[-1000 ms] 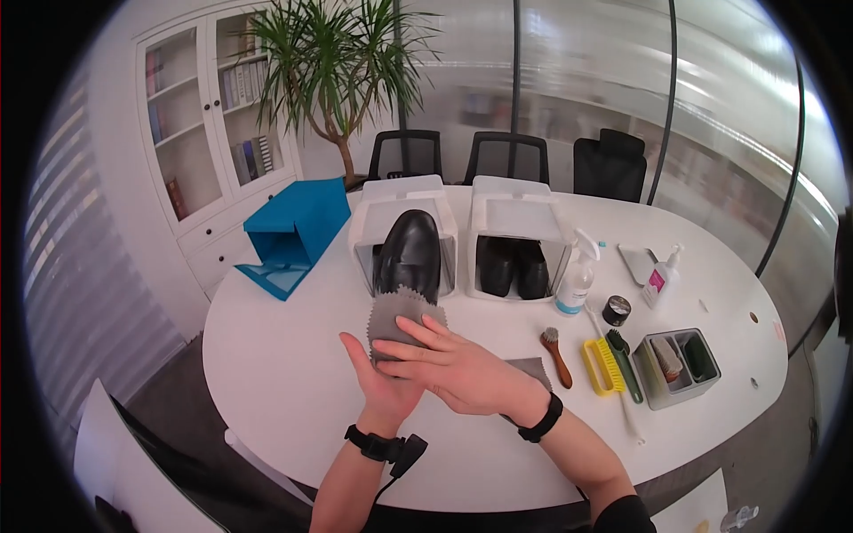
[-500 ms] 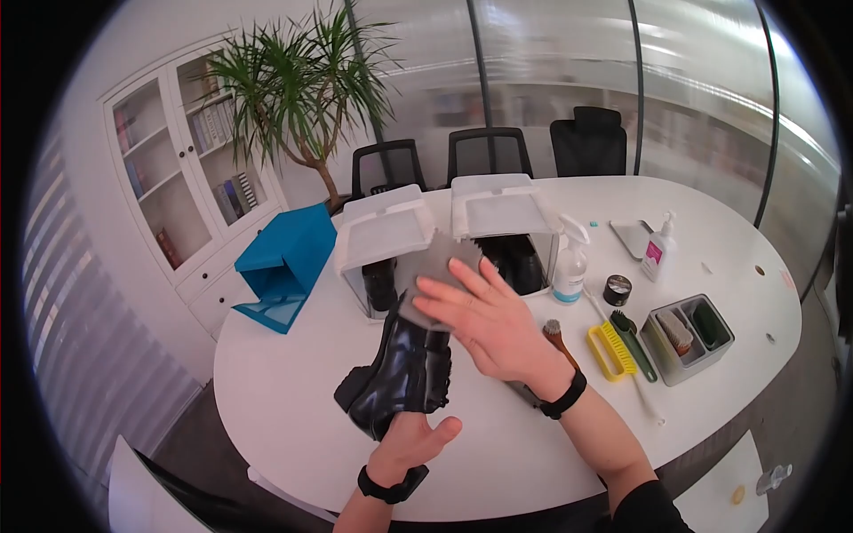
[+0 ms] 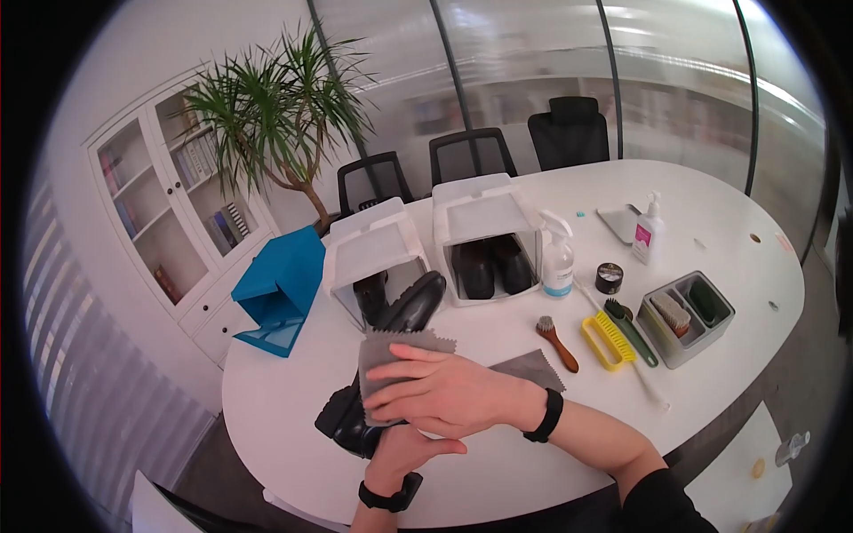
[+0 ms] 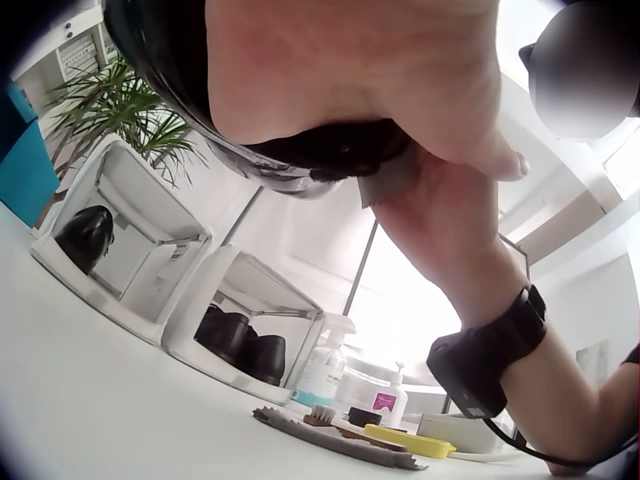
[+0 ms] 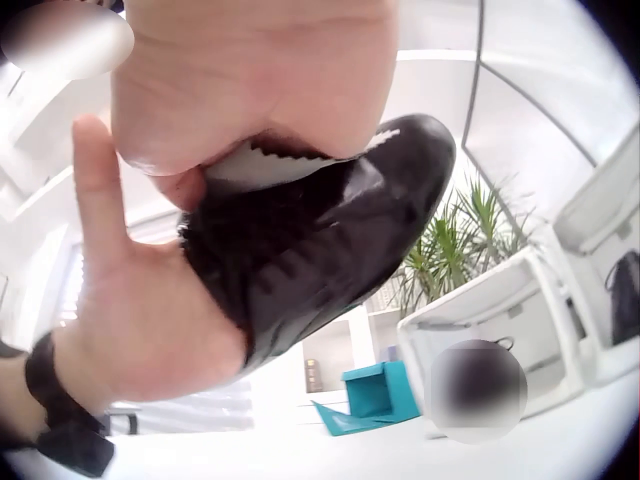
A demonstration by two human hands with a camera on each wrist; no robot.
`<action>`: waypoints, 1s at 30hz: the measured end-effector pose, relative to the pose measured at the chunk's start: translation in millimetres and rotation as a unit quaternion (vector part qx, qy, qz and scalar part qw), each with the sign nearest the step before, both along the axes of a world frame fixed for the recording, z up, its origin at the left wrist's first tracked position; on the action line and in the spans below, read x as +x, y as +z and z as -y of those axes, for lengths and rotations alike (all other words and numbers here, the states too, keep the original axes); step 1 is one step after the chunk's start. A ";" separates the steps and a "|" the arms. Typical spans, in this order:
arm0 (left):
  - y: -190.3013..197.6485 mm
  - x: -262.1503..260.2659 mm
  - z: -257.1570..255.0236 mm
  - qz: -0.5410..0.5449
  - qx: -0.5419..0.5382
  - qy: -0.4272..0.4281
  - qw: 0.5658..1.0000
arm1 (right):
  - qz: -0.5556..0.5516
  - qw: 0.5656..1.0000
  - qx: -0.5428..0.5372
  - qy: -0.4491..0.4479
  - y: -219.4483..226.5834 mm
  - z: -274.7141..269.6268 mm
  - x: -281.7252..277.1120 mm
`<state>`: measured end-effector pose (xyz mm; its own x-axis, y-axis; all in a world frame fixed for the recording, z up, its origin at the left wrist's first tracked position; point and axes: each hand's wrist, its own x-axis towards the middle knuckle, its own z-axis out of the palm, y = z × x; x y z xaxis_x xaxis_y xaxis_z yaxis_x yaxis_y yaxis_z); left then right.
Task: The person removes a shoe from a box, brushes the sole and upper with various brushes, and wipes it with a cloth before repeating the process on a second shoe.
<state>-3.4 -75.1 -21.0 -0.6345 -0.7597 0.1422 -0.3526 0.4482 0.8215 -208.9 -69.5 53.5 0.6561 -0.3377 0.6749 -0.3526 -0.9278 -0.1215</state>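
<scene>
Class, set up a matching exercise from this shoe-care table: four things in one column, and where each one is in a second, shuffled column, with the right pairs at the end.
Things:
1. grey cloth
2. black shoe
3. spray bottle
4. yellow brush

Places:
A. stands just right of the white box that holds a pair of shoes
B. under the right hand, pressed on the shoe
C. lies on the table left of the grey organizer
D. held from below by the left hand

Pairs: 1-B, 2-D, 3-A, 4-C
</scene>
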 end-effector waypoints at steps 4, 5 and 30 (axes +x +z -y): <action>-7.7 0.5 -6.3 0.067 -0.070 0.011 0.995 | -0.021 0.999 -0.038 -0.001 -4.0 8.8 -6.8; -2.8 -2.2 -10.1 0.036 -0.069 0.043 0.996 | -0.012 0.997 -0.074 -0.018 -2.8 11.5 -10.4; 32.9 -17.9 -12.0 -0.684 0.360 -0.074 0.630 | 0.178 0.971 0.128 -0.098 -21.6 22.0 -0.5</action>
